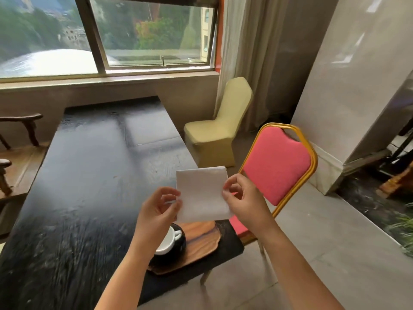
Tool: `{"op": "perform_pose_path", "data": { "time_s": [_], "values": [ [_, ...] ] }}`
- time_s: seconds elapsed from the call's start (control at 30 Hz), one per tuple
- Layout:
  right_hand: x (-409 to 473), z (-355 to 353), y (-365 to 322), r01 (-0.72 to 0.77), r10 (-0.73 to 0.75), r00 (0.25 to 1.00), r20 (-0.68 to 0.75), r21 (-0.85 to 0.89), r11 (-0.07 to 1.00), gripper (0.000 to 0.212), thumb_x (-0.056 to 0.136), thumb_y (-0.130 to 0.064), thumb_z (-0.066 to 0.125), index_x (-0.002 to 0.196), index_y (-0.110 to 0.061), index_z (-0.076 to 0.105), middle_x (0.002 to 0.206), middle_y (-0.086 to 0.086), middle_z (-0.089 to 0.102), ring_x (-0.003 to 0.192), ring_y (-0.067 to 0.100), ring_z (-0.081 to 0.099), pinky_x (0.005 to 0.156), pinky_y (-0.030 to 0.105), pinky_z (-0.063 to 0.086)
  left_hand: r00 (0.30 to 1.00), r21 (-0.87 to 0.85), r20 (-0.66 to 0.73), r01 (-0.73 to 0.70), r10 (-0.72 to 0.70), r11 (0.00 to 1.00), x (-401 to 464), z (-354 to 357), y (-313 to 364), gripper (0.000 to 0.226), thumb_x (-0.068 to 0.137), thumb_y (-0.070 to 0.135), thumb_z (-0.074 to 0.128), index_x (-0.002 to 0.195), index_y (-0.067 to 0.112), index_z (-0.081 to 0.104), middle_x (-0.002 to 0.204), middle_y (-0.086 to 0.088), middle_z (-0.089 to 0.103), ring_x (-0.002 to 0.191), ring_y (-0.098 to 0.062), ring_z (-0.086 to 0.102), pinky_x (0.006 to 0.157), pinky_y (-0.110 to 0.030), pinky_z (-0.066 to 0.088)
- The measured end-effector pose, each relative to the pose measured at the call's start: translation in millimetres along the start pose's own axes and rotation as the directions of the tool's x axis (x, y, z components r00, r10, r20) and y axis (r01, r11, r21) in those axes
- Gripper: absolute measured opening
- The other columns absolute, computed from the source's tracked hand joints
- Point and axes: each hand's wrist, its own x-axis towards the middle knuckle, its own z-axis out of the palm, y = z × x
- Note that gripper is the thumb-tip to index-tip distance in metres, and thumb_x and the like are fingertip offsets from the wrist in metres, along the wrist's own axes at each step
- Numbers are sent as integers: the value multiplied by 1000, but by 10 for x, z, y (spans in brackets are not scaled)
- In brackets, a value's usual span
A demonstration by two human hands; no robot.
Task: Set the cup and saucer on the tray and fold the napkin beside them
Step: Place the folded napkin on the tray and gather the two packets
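Napkin (202, 194) pinched at both sides by left hand (156, 211) and right hand (242, 199) fingers, above cup (166, 241) on tray (201, 240)

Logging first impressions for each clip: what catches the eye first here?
The white napkin, held up in mid-air by the left hand and right hand pinching its side edges. Below it, a white cup on a wooden tray, with a pink chair to the right.

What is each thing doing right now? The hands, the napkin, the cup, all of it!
Left hand: pinches the napkin's left edge.
Right hand: pinches its right edge.
Napkin: flat, held in the air above the tray.
Cup: upright on the tray; saucer not clearly seen.
Tray: lies on the dark table.
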Motion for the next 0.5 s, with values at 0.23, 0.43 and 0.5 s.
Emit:
{"op": "perform_pose_path", "data": {
  "time_s": [0.23, 0.43, 0.5],
  "values": [
    [379, -61, 205, -72, 67, 990, 122, 41, 997, 23, 84, -13, 62, 102, -26, 56, 98, -15, 58, 89, 7, 62, 67, 24, 57, 1000, 85, -28, 1, 1, 996, 317, 92, -52, 22, 83, 2, 64, 86, 24, 65, 89, 5, 68, 71, 0, 66, 55, -12, 50],
    [997, 16, 409, -96, 90, 983, 162, 26, 995, 35, 83, -10, 64, 116, -22, 57, 110, -5, 59, 92, 7, 61, 62, 15, 54, 1000, 137, 2, 30, -31, 990, 865, 102, -247, 36, 79, -3, 66, 101, 26, 64, 100, 6, 68, 84, -3, 67, 68, -15, 54],
    [1146, 59, 544, -115, 110, 976, 187, 12, 993, 38, 83, -10, 64, 118, -23, 56, 112, -5, 58, 93, 8, 61, 62, 15, 54, 998, 164, 5, 61, -62, 985, 995, 143, -350, 39, 80, -3, 65, 109, 23, 63, 102, 3, 68, 88, -7, 67, 73, -17, 55]
  ]
}}
